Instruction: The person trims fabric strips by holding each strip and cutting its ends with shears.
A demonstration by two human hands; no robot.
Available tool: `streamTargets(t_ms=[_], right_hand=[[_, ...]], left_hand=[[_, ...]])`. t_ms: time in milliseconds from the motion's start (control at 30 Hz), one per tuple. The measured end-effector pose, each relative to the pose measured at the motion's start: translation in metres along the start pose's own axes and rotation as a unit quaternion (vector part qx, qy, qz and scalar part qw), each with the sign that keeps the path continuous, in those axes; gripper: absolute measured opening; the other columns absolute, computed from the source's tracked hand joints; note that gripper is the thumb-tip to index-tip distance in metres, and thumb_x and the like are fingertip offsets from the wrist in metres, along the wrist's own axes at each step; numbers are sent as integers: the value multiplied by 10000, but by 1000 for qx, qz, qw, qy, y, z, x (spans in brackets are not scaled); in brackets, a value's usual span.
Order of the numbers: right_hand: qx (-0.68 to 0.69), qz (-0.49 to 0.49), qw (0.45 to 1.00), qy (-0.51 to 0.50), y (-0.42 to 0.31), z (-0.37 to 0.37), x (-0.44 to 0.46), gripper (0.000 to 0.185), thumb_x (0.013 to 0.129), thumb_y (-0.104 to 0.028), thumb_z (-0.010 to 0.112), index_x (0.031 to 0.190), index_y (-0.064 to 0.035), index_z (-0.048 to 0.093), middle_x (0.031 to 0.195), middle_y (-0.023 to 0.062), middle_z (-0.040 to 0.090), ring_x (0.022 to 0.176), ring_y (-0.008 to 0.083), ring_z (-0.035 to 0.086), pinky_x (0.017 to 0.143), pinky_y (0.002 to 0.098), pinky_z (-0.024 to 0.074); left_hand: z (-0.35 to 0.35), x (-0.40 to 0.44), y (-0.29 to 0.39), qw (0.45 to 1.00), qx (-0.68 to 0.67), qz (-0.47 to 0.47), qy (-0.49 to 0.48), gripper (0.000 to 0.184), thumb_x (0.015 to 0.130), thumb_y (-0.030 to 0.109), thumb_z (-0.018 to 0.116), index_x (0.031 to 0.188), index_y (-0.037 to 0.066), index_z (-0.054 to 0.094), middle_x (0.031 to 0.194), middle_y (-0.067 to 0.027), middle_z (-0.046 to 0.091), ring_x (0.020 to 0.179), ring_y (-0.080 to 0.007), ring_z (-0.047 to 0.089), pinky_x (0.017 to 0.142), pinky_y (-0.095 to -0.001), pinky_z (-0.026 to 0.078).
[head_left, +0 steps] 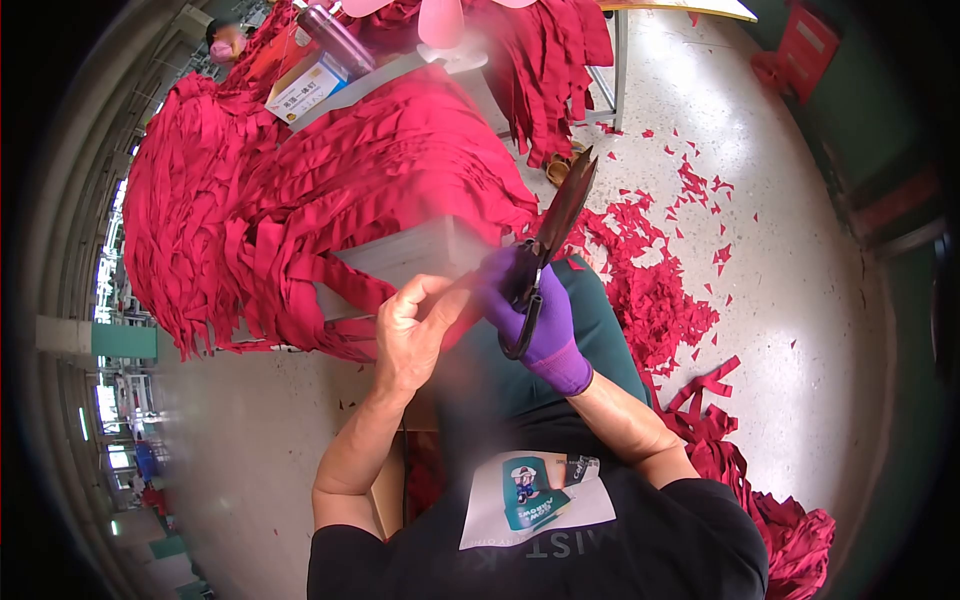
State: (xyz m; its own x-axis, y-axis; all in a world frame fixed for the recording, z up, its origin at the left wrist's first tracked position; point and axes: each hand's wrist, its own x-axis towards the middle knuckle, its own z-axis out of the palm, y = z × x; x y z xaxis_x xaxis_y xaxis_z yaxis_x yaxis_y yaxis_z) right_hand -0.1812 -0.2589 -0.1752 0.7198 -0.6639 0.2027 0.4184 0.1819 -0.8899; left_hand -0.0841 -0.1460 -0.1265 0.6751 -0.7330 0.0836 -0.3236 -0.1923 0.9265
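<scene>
Scissors [565,208] with long dark blades angle up and outward from a purple-gloved right hand [553,325], its fingers wrapped around the handles just off the near edge of a table [400,252]. The bare left hand [408,325] is close beside it, thumb and forefinger drawn together on what appears to be a red strip [456,328]; blur hides exactly where the tips meet the cloth. Thick layers of red strips [390,150] cover much of the tabletop and spill over its left and near edges, while a small box [305,92] and a purple bottle [338,40] rest toward the far edge, near a pink petal-shaped object [440,18]. Cut scraps [650,290] litter the floor [770,250] to the right, with a longer tangle of cloth [790,535] nearer the wearer.

The cloth looks light and limp, likely to fold or slide against its neighbors rather than break; a single strip would be best pinched flat near its end, held taut with fingertips clear of the blades. The scissors look stiff and comparatively heavy, safest held by the handle loops, away from the cutting edges.
</scene>
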Motion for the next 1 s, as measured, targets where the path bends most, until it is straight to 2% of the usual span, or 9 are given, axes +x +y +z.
streamTargets(t_ms=[167, 267, 400, 500, 600, 800, 900, 933, 1000], right_hand=[[41, 12, 999, -10, 7, -6, 1, 249, 849, 1, 635, 1053, -7, 494, 826, 22, 584, 752, 74, 558, 673, 227, 460], [98, 144, 985, 13, -1, -10, -1, 284, 839, 9, 651, 1074, -6, 492, 854, 34, 592, 774, 90, 575, 694, 240, 469], [91, 86, 992, -30, 8, -4, -7, 356, 792, -12, 713, 1073, -16, 496, 866, 29, 572, 725, 81, 557, 619, 234, 452], [129, 136, 982, -14, 13, 1, -11, 353, 789, -31, 722, 1063, -27, 500, 826, 4, 535, 705, 67, 538, 597, 221, 433], [114, 145, 983, 3, 9, 4, -10, 335, 794, -39, 720, 1051, -37, 506, 799, -14, 503, 692, 59, 527, 599, 214, 423], [98, 148, 984, -14, 15, 0, -13, 314, 806, -27, 693, 1059, -46, 507, 825, -5, 529, 708, 81, 526, 619, 221, 425], [147, 136, 979, -44, 32, -5, -25, 319, 820, -19, 670, 1086, -45, 495, 869, 13, 546, 758, 98, 535, 636, 226, 427], [185, 142, 970, -72, 40, -11, -34, 345, 855, -64, 648, 1148, -37, 469, 951, 42, 559, 849, 119, 552, 705, 247, 447], [151, 140, 970, -130, 45, -17, -48, 385, 872, -139, 648, 1185, -34, 451, 1006, 58, 557, 906, 132, 552, 767, 267, 452]], left_hand=[[0, -2, -6, 999, -28, -15, 15, 210, 881, 217, 677, 941, 18, 642, 813, 25, 637, 754, -29, 523, 700, -203, 433], [-4, -1, -11, 998, -57, -3, 40, 199, 889, 208, 666, 943, 18, 642, 834, 19, 638, 774, -27, 522, 711, -198, 429], [-4, -1, -19, 996, -77, -9, 39, 194, 895, 203, 656, 947, 16, 641, 854, 14, 639, 793, -40, 527, 730, -207, 432], [-2, -3, -20, 998, -49, -17, 38, 195, 901, 203, 646, 955, 15, 643, 870, 11, 645, 806, -52, 532, 751, -221, 436], [-1, -4, -13, 998, -46, -22, 43, 198, 910, 205, 631, 970, 17, 649, 898, 7, 651, 833, -62, 536, 783, -232, 432], [-2, -1, -15, 989, -110, -57, 75, 181, 909, 196, 631, 925, 17, 645, 843, 44, 615, 786, -38, 506, 725, -213, 413], [-8, 2, -21, 983, -143, -61, 95, 176, 912, 192, 626, 898, 18, 639, 799, 65, 580, 748, -18, 474, 676, -202, 392], [-9, 4, -21, 982, -149, -55, 102, 178, 914, 196, 627, 905, 19, 639, 785, 69, 567, 718, -10, 460, 650, -189, 381], [-9, 8, -21, 979, -160, -46, 114, 183, 917, 204, 629, 919, 21, 640, 758, 77, 542, 657, 8, 431, 600, -163, 357]])
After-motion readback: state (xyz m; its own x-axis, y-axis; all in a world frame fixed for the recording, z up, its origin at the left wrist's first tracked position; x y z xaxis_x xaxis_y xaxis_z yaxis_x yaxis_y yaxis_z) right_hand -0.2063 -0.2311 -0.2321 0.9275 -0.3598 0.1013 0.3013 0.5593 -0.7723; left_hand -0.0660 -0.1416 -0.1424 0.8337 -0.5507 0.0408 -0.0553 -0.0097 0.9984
